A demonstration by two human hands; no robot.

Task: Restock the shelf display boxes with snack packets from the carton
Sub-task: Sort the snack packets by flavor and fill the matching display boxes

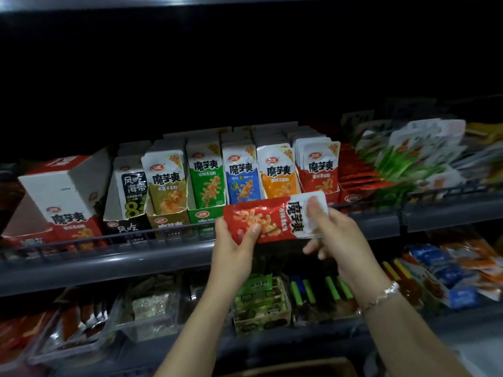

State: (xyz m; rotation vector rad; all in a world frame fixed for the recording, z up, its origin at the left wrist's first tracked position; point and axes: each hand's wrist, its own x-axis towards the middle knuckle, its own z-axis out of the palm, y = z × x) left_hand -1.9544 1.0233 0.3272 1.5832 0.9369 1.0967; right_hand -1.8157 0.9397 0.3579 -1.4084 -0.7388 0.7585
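- Left hand [234, 246]: thumb on the front of a red-and-white foil snack packet [275, 217], fingers curled behind it, gripping its red end.
- Right hand [334, 235]: thumb pressed on the packet's white end, index behind it, a pinch grip. Lower fingers hang loosely curled below the packet edge, touching nothing.
- Packet lies sideways between the two hands, red end at the left thumb, white end at the right thumb. It's in front of the grey metal shelf rail [109, 257], not in any box.
- Just above the right thumb: red cardboard display box [333, 195] with upright red-and-white packets [318, 167], same print as the held one.
- Above the left fingers, running left: orange packets [277, 172], blue packets [241, 175], green packets in a green box [206, 172], olive-gold packets [168, 180], black-and-white packets [133, 191]. All upright in a row.
- Far left of the left hand: a white-and-red closed cardboard box [62, 197], tilted on the shelf.
- Right of the right hand: loose green-and-white packets [408, 156], blurred.
- Silver bracelet [383, 295] on the right wrist.
- Below both hands: lower shelf with mixed snack trays, too dim to identify.
- Brown carton edge [294, 370] at the bottom of the frame, between the forearms; contents not visible.
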